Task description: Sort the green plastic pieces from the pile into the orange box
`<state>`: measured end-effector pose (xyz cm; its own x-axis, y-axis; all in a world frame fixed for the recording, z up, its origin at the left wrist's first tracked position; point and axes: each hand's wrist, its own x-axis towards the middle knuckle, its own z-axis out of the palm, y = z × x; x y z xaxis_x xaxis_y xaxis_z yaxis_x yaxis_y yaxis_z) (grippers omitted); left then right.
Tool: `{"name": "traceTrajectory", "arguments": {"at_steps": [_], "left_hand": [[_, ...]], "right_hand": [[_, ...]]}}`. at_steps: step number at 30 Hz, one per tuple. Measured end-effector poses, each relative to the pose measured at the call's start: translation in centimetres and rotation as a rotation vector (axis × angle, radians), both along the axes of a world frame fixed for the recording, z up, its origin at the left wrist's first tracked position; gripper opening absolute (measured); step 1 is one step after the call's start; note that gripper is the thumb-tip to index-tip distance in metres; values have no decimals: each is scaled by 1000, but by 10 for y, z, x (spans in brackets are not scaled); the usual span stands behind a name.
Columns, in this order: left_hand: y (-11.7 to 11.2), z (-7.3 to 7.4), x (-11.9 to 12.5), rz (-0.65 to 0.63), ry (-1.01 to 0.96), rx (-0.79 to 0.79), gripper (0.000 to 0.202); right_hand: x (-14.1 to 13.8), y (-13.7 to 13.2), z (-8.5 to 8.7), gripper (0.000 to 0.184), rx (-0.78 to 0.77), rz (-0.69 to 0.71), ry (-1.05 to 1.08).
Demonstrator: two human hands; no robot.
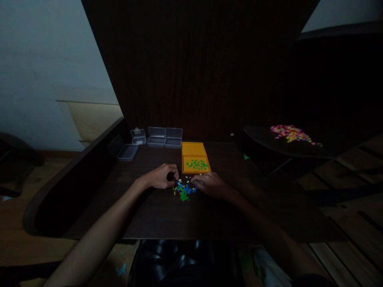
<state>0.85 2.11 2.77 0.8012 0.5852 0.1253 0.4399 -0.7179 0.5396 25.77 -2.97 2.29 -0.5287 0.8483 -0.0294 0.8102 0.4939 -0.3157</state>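
Observation:
A small heap of tiny blue, green, yellow and white pieces (187, 188) lies on the dark table between my hands. My left hand (163, 175) rests at the heap's left edge, thumb and fingers curled together; whatever they may pinch is too small to see. From the right, my right hand (211, 185) reaches to the heap with bent, closed fingertips touching its edge, and their contents are hidden. Just beyond the hands stands a yellow box (193, 148), lid raised, with many small green pieces (197, 164) scattered inside its tray.
Clear plastic boxes (157, 141) with raised lids stand along the back left, beside a small lidded box (138, 137) and a shallow clear tray (127, 152). Pink, red and yellow bits (291, 133) cover part of a dark ledge (263, 139) at right. A tall dark panel (203, 71) rises behind.

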Motion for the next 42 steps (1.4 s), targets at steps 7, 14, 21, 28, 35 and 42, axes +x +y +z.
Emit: {"name": "traceTrajectory", "arguments": {"at_steps": [7, 14, 21, 28, 35, 42], "left_hand": [[1, -2, 0, -1, 17, -8, 14], [1, -3, 3, -11, -1, 0, 8], [2, -4, 2, -29, -13, 4, 14], [-1, -2, 2, -39, -20, 6, 14], [-5, -1, 5, -27, -7, 18, 9], [-6, -2, 8, -29, -34, 15, 6]], "right_hand": [[5, 2, 3, 27, -28, -12, -23], [4, 1, 1, 26, -41, 36, 52], [6, 2, -1, 22, -31, 24, 26], [6, 1, 7, 20, -19, -17, -6], [7, 0, 7, 19, -31, -18, -14], [8, 2, 0, 13, -56, -33, 41]]}}
